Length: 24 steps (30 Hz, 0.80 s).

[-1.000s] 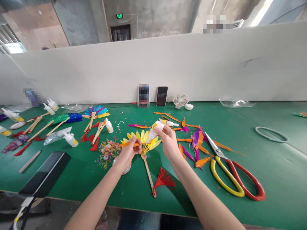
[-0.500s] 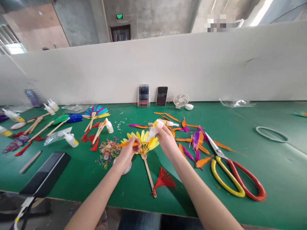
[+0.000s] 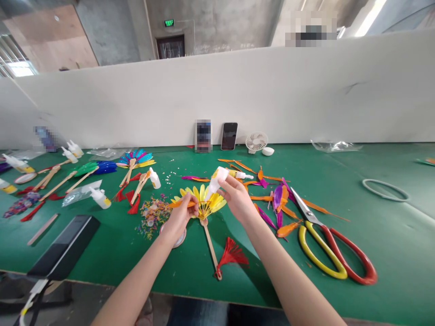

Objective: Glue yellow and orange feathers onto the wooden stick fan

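A yellow feather fan [image 3: 215, 203] lies on the green table, its wooden handle toward me and a red tassel [image 3: 234, 252] at the handle's end. My left hand [image 3: 181, 215] pinches an orange feather [image 3: 176, 204] over the fan's left side; the feather's thin shaft reaches toward the fan's middle. In my right hand [image 3: 236, 197] is a white glue bottle [image 3: 219, 175], tilted with its nozzle down, the tip close to the feather's shaft. Whether the tip touches the shaft I cannot tell.
Orange and purple feathers [image 3: 278, 199] and large scissors [image 3: 322, 226] lie to the right. Dried flower bits [image 3: 154, 215] and a black box [image 3: 64, 244] are at left, with finished fans and glue bottles beyond. Phones [image 3: 229, 136] and a small fan [image 3: 257, 142] stand at the partition [image 3: 217, 95].
The glue bottle has turned in my right hand and its nozzle has moved slightly left, pointing more steeply down. My left hand and the feather have stayed nearly still.
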Motion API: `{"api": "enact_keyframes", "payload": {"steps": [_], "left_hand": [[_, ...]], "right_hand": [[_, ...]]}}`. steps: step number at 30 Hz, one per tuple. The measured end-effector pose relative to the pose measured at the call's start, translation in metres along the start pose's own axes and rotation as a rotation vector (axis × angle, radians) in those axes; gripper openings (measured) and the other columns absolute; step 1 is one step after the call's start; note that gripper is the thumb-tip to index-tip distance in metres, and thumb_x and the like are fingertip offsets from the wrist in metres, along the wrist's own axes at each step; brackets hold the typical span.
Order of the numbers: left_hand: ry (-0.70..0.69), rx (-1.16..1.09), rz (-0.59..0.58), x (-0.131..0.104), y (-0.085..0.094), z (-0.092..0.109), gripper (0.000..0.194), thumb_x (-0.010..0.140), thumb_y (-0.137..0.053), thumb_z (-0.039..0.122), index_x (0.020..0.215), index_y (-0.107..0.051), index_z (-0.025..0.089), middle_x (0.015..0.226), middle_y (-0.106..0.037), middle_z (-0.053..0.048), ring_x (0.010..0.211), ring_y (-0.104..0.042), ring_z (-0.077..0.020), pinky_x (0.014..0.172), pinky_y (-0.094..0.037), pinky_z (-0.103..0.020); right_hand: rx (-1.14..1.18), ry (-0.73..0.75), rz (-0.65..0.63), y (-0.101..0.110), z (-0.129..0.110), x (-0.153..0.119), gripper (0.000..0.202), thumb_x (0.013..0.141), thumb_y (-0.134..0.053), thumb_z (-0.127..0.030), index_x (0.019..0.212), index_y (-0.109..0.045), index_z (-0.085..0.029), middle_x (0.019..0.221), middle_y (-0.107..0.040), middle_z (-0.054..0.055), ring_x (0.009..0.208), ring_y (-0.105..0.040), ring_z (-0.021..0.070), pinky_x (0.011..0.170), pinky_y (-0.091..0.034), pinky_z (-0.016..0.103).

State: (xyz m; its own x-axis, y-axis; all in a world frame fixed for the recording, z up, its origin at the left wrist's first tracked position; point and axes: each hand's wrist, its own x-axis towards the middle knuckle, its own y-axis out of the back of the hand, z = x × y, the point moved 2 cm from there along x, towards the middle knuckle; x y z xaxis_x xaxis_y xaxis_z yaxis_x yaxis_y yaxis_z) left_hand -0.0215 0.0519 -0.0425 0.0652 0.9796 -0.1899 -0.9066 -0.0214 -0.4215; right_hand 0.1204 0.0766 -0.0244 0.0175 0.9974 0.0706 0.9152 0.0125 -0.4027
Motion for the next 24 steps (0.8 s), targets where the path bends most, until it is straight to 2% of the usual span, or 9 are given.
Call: {"api": "enact_keyframes", "payload": {"steps": [4,9,14,24], "left_hand": [[-0.014,-0.002,0.004,-0.0003,-0.0006,0.0012,0.036,0.066,-0.066,0.046,0.058,-0.053,0.014,0.052,-0.049,0.003,0.046,-0.043,-0.0057,0.046,-0.035,-0.019],[-0.004,0.018,0.005,-0.0005,-0.0011,0.0009,0.037,0.065,-0.066,0.048,0.057,-0.054,0.013,0.049,-0.048,0.003,0.044,-0.042,-0.0058,0.045,-0.033,-0.019],[0.022,0.058,-0.017,-0.0012,-0.0022,-0.0002,0.037,0.067,-0.064,0.048,0.057,-0.054,0.014,0.048,-0.048,0.003,0.044,-0.042,-0.0064,0.046,-0.033,-0.020],[0.042,0.089,-0.079,-0.0028,-0.0022,-0.0022,0.037,0.066,-0.064,0.049,0.060,-0.054,0.014,0.047,-0.048,0.003,0.044,-0.042,-0.0071,0.049,-0.036,-0.021]], "right_hand": [[-0.058,0.036,0.015,-0.0008,-0.0005,-0.0011,0.031,0.060,-0.067,-0.046,0.077,-0.061,-0.021,0.076,-0.065,0.001,0.077,-0.058,0.0184,0.069,-0.044,0.029],[-0.097,0.065,0.043,-0.0044,-0.0004,-0.0033,0.035,0.057,-0.070,-0.045,0.078,-0.055,-0.022,0.074,-0.064,0.000,0.073,-0.059,0.0179,0.071,-0.044,0.031],[-0.168,0.155,0.067,-0.0056,0.0003,-0.0048,0.027,0.062,-0.067,-0.043,0.072,-0.053,-0.022,0.070,-0.062,0.000,0.072,-0.057,0.0182,0.067,-0.043,0.031],[-0.119,0.141,0.148,-0.0024,0.0044,-0.0051,0.026,0.060,-0.067,-0.038,0.069,-0.048,-0.024,0.064,-0.053,-0.004,0.064,-0.048,0.0147,0.060,-0.037,0.028]]}}
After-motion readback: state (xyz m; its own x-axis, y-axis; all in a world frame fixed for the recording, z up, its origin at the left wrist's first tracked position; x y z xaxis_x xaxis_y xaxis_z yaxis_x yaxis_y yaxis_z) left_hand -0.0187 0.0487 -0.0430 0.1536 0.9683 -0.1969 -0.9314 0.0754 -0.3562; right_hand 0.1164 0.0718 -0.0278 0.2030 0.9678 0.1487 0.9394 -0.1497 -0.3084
